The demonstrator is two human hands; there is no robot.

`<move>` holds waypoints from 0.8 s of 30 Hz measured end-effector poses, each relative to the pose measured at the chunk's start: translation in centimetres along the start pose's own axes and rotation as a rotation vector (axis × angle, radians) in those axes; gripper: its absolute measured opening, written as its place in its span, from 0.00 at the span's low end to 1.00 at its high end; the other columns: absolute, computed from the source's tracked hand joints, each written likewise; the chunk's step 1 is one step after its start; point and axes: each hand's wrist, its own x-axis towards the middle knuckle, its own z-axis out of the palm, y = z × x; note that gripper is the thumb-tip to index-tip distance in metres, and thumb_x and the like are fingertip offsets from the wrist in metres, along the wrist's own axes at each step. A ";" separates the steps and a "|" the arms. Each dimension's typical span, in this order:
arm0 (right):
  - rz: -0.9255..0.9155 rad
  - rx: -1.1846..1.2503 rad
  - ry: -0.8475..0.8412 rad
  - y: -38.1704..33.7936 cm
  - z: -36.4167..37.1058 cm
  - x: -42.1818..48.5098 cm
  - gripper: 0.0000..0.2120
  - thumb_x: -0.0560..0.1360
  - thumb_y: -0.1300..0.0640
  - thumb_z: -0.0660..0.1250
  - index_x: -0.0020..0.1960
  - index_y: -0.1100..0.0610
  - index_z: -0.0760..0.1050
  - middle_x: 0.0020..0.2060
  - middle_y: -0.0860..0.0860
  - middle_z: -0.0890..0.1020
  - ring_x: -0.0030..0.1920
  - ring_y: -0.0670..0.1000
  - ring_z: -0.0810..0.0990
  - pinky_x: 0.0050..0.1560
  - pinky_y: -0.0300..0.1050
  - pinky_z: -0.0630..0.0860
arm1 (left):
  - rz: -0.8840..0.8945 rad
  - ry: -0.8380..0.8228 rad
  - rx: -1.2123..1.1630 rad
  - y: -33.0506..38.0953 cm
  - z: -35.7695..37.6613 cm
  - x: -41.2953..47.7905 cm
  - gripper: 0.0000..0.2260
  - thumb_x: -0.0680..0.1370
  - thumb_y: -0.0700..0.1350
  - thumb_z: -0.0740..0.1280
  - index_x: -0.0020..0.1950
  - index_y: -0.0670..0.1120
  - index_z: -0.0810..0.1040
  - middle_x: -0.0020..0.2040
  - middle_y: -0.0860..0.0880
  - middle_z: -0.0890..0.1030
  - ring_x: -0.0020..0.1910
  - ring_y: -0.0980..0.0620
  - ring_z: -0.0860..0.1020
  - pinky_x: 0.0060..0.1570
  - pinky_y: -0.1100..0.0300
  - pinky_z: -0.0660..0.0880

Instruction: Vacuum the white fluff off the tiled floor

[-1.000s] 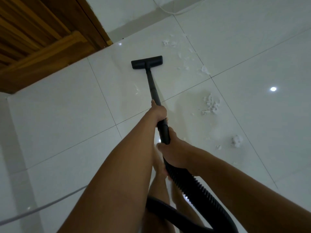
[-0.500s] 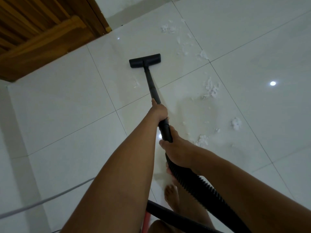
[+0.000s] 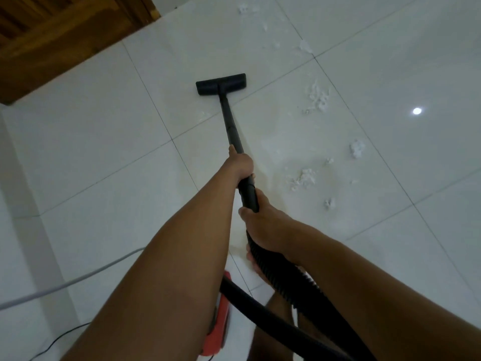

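A black vacuum wand (image 3: 230, 123) runs from my hands to a flat black floor head (image 3: 220, 84) resting on the white tiled floor (image 3: 91, 152). My left hand (image 3: 240, 164) grips the wand higher up. My right hand (image 3: 263, 225) holds it lower, where the ribbed black hose (image 3: 283, 280) joins. White fluff lies right of the wand: a scattered patch (image 3: 317, 97), a clump (image 3: 303, 178), a small ball (image 3: 356, 148) and a bit (image 3: 329, 203). More fluff (image 3: 304, 46) lies farther away near the top.
A wooden door (image 3: 52, 43) fills the top left corner. A grey cable (image 3: 65, 282) crosses the floor at the left, with a thin black cord (image 3: 54, 342) below it. The red vacuum body (image 3: 218, 332) shows between my arms, and my bare feet stand under the hose.
The floor head has come back toward me, from the far tile to near the tile joint. The view has shifted backward, so the fluff sits higher and the red vacuum body has come into sight.
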 end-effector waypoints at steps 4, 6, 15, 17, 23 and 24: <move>0.031 0.167 0.031 3.1 1.5 -1.5 0.27 0.85 0.50 0.56 0.81 0.38 0.50 0.43 0.60 0.79 0.35 0.58 0.80 0.49 0.59 0.84 | 0.016 -0.002 -0.059 -2.9 1.4 -1.8 0.29 0.85 0.46 0.52 0.81 0.62 0.43 0.50 0.41 0.78 0.38 0.49 0.77 0.43 0.54 0.81; 0.015 0.176 0.053 5.0 2.0 -2.1 0.26 0.85 0.49 0.56 0.80 0.37 0.53 0.42 0.58 0.78 0.38 0.57 0.80 0.54 0.62 0.83 | 0.030 0.004 -0.078 -4.5 2.3 -2.6 0.28 0.84 0.47 0.53 0.81 0.62 0.45 0.57 0.41 0.78 0.38 0.49 0.77 0.39 0.56 0.80; -0.018 0.232 0.116 12.4 7.2 -5.7 0.20 0.85 0.47 0.54 0.77 0.39 0.60 0.34 0.54 0.79 0.29 0.53 0.80 0.39 0.53 0.84 | -0.009 -0.037 -0.209 -12.0 4.7 -6.9 0.26 0.85 0.47 0.52 0.81 0.62 0.48 0.50 0.44 0.74 0.35 0.52 0.74 0.27 0.62 0.76; -0.018 0.241 0.132 14.5 8.5 -6.8 0.20 0.85 0.47 0.55 0.76 0.40 0.61 0.35 0.56 0.81 0.24 0.51 0.79 0.31 0.46 0.81 | -0.009 -0.038 -0.178 -14.1 5.6 -8.2 0.26 0.85 0.46 0.52 0.81 0.62 0.46 0.48 0.44 0.74 0.34 0.52 0.73 0.29 0.61 0.76; -0.026 0.214 0.172 21.2 12.2 -9.4 0.25 0.84 0.50 0.59 0.79 0.43 0.57 0.61 0.52 0.72 0.19 0.45 0.77 0.22 0.37 0.74 | -0.027 -0.041 -0.161 -20.7 8.4 -11.3 0.27 0.85 0.46 0.52 0.81 0.63 0.46 0.46 0.44 0.73 0.35 0.52 0.72 0.31 0.59 0.75; -0.028 0.224 0.164 22.2 12.9 -9.9 0.25 0.84 0.50 0.58 0.79 0.42 0.55 0.59 0.49 0.67 0.20 0.46 0.79 0.23 0.38 0.76 | -0.028 -0.039 -0.150 -21.7 8.8 -11.7 0.27 0.85 0.46 0.52 0.81 0.63 0.46 0.46 0.44 0.73 0.35 0.52 0.72 0.31 0.59 0.75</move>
